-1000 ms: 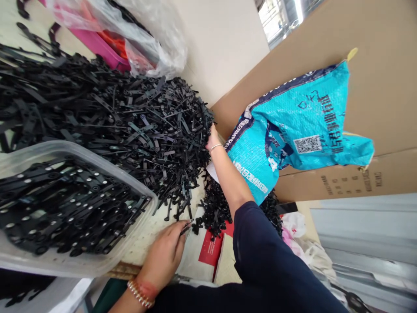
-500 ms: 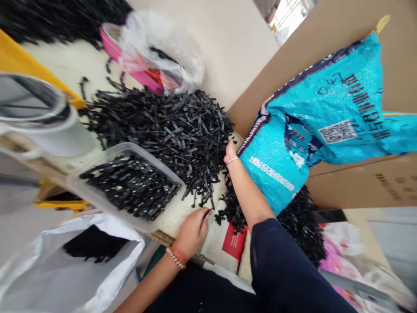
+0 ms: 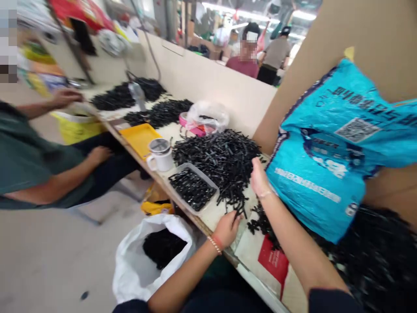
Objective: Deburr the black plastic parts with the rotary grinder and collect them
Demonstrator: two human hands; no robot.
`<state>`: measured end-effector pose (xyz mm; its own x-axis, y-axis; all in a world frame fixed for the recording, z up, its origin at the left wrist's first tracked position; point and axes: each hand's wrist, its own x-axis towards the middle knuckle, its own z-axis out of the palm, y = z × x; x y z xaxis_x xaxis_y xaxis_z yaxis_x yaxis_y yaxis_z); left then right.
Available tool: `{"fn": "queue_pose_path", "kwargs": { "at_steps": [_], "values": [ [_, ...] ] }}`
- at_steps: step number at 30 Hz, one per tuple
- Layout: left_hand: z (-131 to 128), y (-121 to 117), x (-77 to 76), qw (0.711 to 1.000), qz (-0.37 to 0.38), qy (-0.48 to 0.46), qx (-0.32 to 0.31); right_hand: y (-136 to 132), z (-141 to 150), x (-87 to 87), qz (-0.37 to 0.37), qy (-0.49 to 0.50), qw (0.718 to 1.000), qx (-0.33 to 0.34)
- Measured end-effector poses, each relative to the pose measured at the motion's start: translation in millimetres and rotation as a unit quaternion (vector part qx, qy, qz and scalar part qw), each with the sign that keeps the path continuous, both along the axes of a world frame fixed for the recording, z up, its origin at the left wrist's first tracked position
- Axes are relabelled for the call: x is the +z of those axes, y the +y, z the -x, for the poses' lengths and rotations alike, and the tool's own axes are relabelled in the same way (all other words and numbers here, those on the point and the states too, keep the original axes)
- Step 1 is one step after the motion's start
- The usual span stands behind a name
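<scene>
A big heap of black plastic strips (image 3: 216,156) lies on the pale table (image 3: 221,213). My right hand (image 3: 259,178) rests against the heap's right edge, beside a turquoise sack (image 3: 329,152); its fingers are buried among the strips. My left hand (image 3: 228,226) sits at the table's near edge, pinching a small black part at the heap's foot. A clear plastic tub (image 3: 193,188) holding finished black strips stands left of the heap. Smaller black parts (image 3: 260,224) lie between my arms.
A white mug (image 3: 160,155), a yellow tray (image 3: 140,137) and a pink tub in a plastic bag (image 3: 203,119) stand further along the table. A white bag of black parts (image 3: 156,252) sits on the floor. A seated co-worker (image 3: 39,161) is at left. Cardboard (image 3: 342,39) rises behind.
The view has swung up and away, taking in the long table, the co-worker and the people behind. Both my hands stay where they were on the heap.
</scene>
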<state>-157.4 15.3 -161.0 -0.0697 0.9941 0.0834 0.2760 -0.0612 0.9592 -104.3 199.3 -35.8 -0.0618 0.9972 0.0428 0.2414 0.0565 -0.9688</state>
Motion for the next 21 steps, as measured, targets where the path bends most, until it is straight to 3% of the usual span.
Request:
{"fn": "queue_pose_path", "kwargs": {
  "at_steps": [3,5,8,10,15,18,21],
  "values": [
    [-1,-2,4.6,0.999,-0.017,0.039,-0.003,-63,-37,8.8,-0.01,0.068,0.994,0.09],
    [-6,-7,11.4,0.998,-0.04,0.051,-0.003,-106,-75,5.1,-0.04,0.04,0.99,0.132],
    [-26,-20,31.1,0.998,-0.057,-0.007,-0.001,-159,-133,-11.8,-0.086,0.009,0.989,0.119],
    [-45,-29,49.8,0.997,-0.072,-0.032,-0.024,-185,-161,-25.6,-0.057,0.02,0.994,0.095],
    [-98,-39,90.3,0.975,-0.134,0.093,-0.149,-219,-200,-45.2,0.017,0.121,0.992,-0.015],
    [-125,-37,97.6,0.966,-0.134,0.116,-0.191,-225,-221,-48.2,0.019,0.149,0.986,-0.074],
    [-145,-33,98.8,0.957,-0.128,0.138,-0.22,-228,-242,-51.1,0.005,0.13,0.987,-0.092]
  ]
}}
